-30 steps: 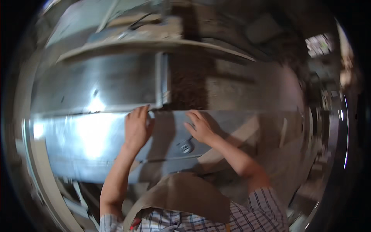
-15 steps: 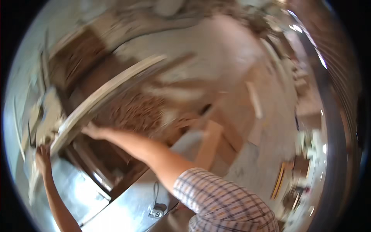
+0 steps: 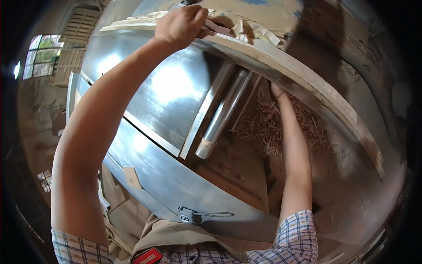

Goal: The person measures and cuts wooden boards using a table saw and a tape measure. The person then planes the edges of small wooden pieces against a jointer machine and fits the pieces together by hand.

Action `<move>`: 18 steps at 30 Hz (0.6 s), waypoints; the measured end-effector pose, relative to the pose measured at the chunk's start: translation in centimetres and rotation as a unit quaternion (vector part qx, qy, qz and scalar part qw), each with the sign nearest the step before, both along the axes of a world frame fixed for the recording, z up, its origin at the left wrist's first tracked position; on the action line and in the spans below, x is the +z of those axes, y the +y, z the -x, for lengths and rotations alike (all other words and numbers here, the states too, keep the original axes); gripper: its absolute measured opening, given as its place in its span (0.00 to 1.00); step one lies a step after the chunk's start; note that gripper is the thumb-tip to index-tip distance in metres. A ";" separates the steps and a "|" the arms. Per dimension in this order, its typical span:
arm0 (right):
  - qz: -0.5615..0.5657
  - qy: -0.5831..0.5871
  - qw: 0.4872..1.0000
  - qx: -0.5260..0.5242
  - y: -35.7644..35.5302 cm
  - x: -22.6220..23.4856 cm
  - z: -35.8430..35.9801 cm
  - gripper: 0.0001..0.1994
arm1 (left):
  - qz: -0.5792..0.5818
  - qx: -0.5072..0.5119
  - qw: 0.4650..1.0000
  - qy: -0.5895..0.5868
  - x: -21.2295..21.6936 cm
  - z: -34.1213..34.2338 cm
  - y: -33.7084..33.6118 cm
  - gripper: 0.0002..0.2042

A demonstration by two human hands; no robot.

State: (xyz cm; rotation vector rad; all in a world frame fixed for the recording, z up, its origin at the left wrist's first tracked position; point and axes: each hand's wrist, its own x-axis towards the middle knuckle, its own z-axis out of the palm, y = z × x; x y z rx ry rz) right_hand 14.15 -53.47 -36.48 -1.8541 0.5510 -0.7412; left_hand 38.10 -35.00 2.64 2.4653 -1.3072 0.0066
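Note:
A long wooden plank (image 3: pixel 303 70) runs from the top middle down to the right, its edge bowed by the lens. My left hand (image 3: pixel 182 27) is closed around its left end, above the far side of a shiny metal machine table (image 3: pixel 167 97). My right hand (image 3: pixel 278 91) reaches beneath the plank and meets its near, lower side. The fingers of that hand are mostly hidden by the plank and shadow. Below the right forearm lies a heap of thin wood offcuts (image 3: pixel 272 127).
A tape measure (image 3: pixel 185 216) with a dark strap rests on the near metal ledge, with a small wood piece (image 3: pixel 132 177) left of it. A metal cylinder (image 3: pixel 224 114) lies beside the table's edge. Pale wood strips (image 3: pixel 132 22) lie at the far left.
My view has swung round sharply, so the plank now crosses the top and right. Both hands stay at the plank; the left shows nearer and larger.

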 end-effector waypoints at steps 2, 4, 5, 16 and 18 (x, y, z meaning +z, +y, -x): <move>0.011 0.031 0.999 -0.009 0.7 -0.5 0.6 0.37 | -0.123 -0.109 0.970 -0.177 -0.6 -1.2 0.6 0.17; 0.049 0.012 0.999 -0.014 3.0 4.1 -0.7 0.36 | -0.061 0.021 0.997 -0.032 0.2 -0.9 1.5 0.20; 0.062 0.010 0.998 -0.014 3.0 7.5 -0.7 0.35 | -0.029 0.006 0.999 -0.043 0.3 -1.4 2.0 0.21; 0.174 0.219 0.950 0.142 11.1 30.8 12.4 0.25 | -0.087 -0.088 0.969 -0.212 -0.7 -2.7 0.8 0.12; 0.431 0.100 0.892 0.088 10.0 36.9 12.7 0.22 | -0.105 -0.063 0.972 -0.201 0.8 -2.1 1.5 0.12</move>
